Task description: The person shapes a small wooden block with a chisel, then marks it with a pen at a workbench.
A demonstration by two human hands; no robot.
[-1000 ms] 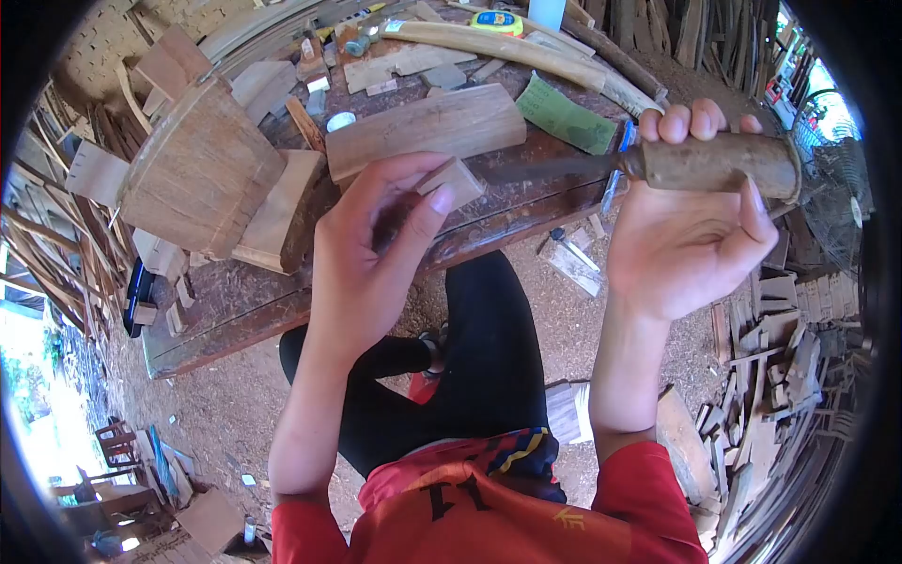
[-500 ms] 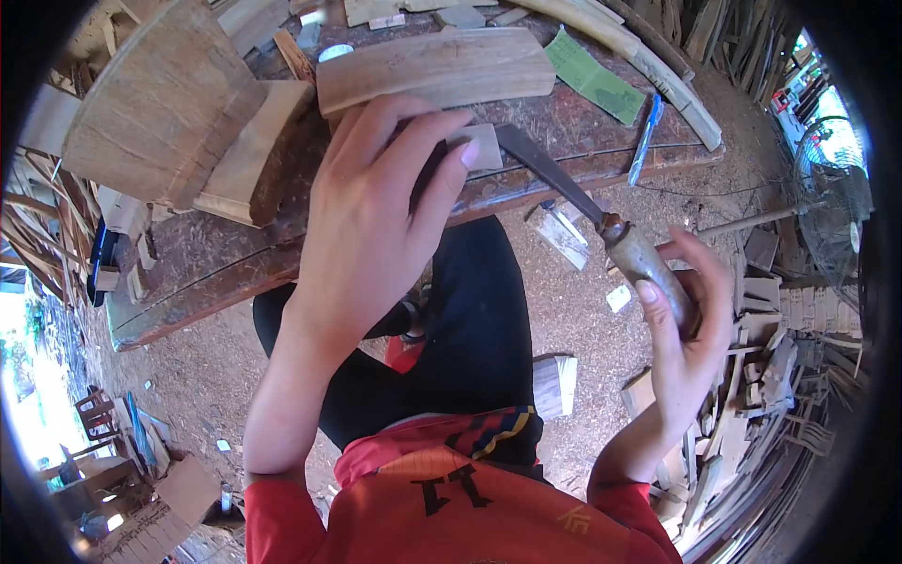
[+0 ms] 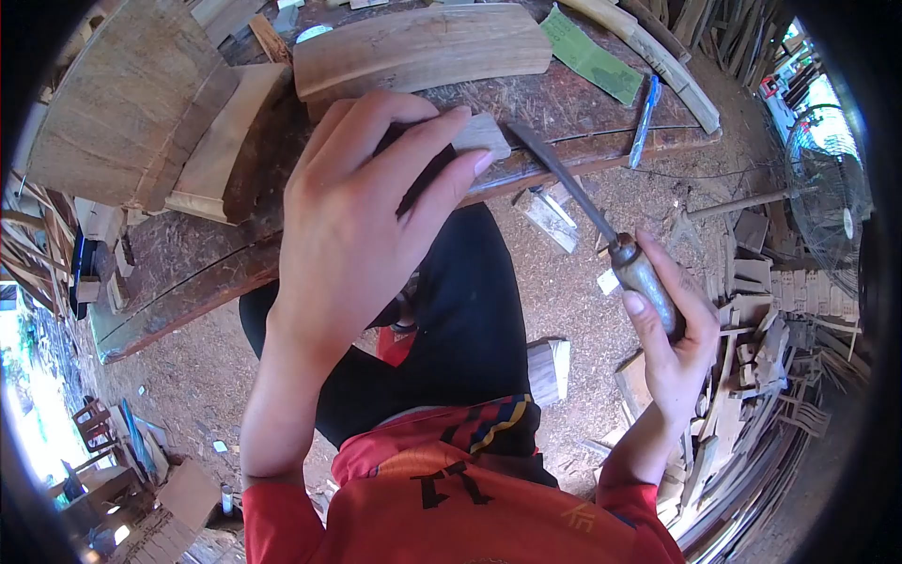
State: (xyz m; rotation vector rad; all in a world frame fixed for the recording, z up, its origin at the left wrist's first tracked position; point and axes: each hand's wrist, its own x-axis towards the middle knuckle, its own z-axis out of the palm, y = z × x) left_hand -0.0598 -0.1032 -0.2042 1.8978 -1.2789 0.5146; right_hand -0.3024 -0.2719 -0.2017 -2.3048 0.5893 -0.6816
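Near the front edge of the worn workbench [image 3: 545,103], my left hand [image 3: 362,197] pinches a small pale wooden block [image 3: 482,138] between thumb and fingers. My right hand [image 3: 678,324], to the right of the bench, is wrapped round the handle [image 3: 648,289] of a knife. Its dark, narrow blade [image 3: 564,179] points up and left, with the tip close to the block's right end. A long curved wooden piece [image 3: 423,52] lies on the bench just beyond my left hand.
Larger curved boards [image 3: 122,113] stand at the bench's left. A green paper [image 3: 590,58] and a blue pen [image 3: 645,122] lie at the right. Beyond are a wire fan [image 3: 822,188] and a scrap wood pile [image 3: 752,395]. Wood offcuts [image 3: 548,371] lie on the floor.
The knife blade has turned, showing a narrower side, and its tip has come away slightly from the block. My left hand with the block appears a little further left.
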